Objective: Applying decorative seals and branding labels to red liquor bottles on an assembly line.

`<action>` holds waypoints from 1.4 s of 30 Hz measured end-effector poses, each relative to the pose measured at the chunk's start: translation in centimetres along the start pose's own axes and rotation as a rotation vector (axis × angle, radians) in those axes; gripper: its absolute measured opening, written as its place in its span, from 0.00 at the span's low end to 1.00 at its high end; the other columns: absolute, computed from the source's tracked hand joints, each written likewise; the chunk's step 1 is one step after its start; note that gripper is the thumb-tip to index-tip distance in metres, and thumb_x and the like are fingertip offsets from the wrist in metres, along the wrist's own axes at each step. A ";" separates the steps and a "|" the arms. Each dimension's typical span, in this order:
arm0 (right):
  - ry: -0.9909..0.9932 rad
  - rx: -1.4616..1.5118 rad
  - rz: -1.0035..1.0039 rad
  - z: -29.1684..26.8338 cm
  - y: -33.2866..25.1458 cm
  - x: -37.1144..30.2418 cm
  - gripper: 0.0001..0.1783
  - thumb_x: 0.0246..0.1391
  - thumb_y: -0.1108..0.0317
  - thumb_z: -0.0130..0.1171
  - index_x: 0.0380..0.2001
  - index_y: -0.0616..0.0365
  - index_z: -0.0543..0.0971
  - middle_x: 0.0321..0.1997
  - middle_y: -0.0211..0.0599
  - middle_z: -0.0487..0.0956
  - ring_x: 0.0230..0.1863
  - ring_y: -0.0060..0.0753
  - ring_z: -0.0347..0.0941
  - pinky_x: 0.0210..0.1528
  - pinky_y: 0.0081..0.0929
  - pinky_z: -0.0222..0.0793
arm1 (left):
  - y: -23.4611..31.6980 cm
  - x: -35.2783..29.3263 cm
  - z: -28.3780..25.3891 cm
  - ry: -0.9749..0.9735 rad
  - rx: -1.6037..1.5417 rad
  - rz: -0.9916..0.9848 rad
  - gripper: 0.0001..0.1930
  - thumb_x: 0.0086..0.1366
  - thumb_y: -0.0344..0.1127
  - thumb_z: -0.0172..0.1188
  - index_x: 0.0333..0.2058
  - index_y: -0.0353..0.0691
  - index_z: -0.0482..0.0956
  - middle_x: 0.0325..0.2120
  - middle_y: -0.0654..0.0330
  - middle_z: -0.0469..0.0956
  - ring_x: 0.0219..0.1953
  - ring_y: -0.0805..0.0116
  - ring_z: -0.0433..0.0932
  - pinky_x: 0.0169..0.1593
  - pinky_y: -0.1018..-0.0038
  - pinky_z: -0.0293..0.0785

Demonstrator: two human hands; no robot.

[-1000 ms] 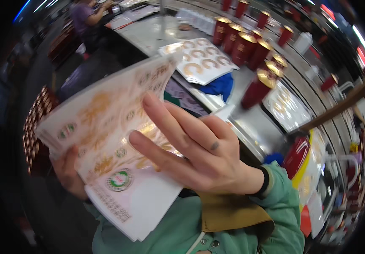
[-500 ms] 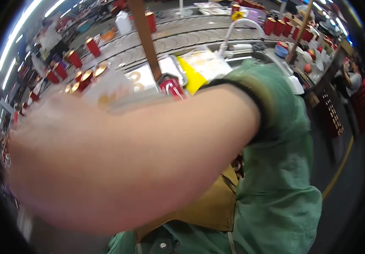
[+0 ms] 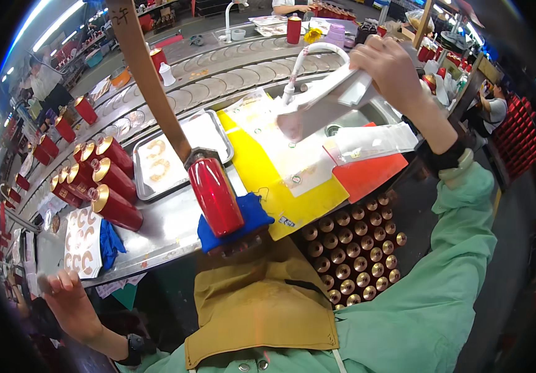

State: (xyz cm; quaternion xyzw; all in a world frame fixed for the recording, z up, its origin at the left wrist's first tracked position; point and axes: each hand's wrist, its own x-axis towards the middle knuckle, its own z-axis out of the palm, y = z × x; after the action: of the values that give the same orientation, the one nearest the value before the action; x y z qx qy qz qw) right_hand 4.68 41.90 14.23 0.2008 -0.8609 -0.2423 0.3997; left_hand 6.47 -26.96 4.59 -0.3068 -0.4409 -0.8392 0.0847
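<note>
My right hand [image 3: 395,74] is raised above the sink, closed on some thin white sheets [image 3: 317,102] that are partly smeared by motion. At the lower left, my left hand [image 3: 72,304] hangs off the bench edge with curled fingers, a small dark thing at their tips that I cannot make out. Between the hands, a glossy red bottle [image 3: 213,202] lies tilted on a blue cloth [image 3: 252,214]. Nearest the left hand is a white sheet of brown curved decals [image 3: 81,239] beside another blue cloth [image 3: 111,242].
Several red bottles with gold tops [image 3: 116,208] stand left of a metal tray [image 3: 227,146]. A brown post [image 3: 150,74] rises behind the tilted bottle. Right lie a yellow board [image 3: 262,193] and an orange-red sheet [image 3: 367,177]; beyond curves a white faucet [image 3: 296,68]. Gold-topped bottles [image 3: 355,248] fill the space below.
My right arm, which crossed the view toward the left, has swung right to above the sink with the sheets. My left hand now shows at the lower left. The view has shifted.
</note>
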 end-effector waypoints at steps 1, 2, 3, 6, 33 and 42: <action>-0.003 -0.057 -0.008 1.7 0.9 -1.6 0.06 0.50 0.71 0.63 0.34 0.50 0.80 0.36 0.29 0.79 0.45 0.39 0.77 0.48 0.36 0.73 | -0.8 0.2 0.1 0.052 0.016 -0.027 0.18 0.83 0.37 0.48 0.62 0.31 0.71 0.38 0.61 0.65 0.42 0.66 0.66 0.56 0.68 0.64; -0.020 -0.103 -0.040 3.1 1.6 -3.2 0.06 0.50 0.69 0.62 0.34 0.50 0.80 0.36 0.28 0.79 0.45 0.37 0.76 0.48 0.35 0.73 | -1.8 0.4 0.2 0.120 0.027 -0.038 0.17 0.83 0.35 0.47 0.61 0.32 0.71 0.38 0.61 0.65 0.42 0.66 0.66 0.56 0.68 0.65; -0.005 -0.129 -0.065 4.4 2.2 -4.7 0.06 0.50 0.67 0.61 0.33 0.49 0.80 0.37 0.26 0.79 0.44 0.35 0.76 0.48 0.34 0.72 | -2.5 0.6 0.3 0.142 0.038 -0.049 0.16 0.82 0.34 0.47 0.60 0.32 0.71 0.39 0.61 0.66 0.42 0.67 0.66 0.56 0.69 0.66; -0.017 -0.140 -0.003 7.6 3.1 -8.5 0.06 0.50 0.65 0.62 0.32 0.48 0.79 0.32 0.24 0.76 0.42 0.30 0.76 0.44 0.31 0.72 | -4.5 1.2 0.7 0.215 -0.031 -0.099 0.15 0.83 0.31 0.45 0.61 0.33 0.70 0.38 0.62 0.65 0.40 0.70 0.66 0.54 0.71 0.69; -0.716 0.251 0.234 24.6 9.0 -15.0 0.03 0.57 0.66 0.64 0.33 0.49 0.81 0.36 0.45 0.84 0.44 0.53 0.83 0.43 0.49 0.74 | -11.7 1.1 0.4 0.413 -0.010 -0.269 0.13 0.84 0.34 0.47 0.60 0.33 0.69 0.38 0.65 0.67 0.39 0.74 0.66 0.52 0.73 0.68; -1.093 0.412 0.345 25.0 8.8 -13.2 0.16 0.48 0.63 0.72 0.43 0.45 0.89 0.40 0.43 0.87 0.48 0.54 0.83 0.50 0.48 0.77 | -13.0 2.3 2.2 0.546 0.043 -0.300 0.07 0.84 0.34 0.46 0.48 0.37 0.69 0.36 0.65 0.64 0.38 0.73 0.64 0.51 0.72 0.67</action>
State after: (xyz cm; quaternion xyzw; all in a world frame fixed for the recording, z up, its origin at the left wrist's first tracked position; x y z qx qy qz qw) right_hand -8.41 62.50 -2.61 -0.0220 -0.9907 -0.0706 -0.1138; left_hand 0.25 -17.16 -2.04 0.0001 -0.4599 -0.8842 0.0818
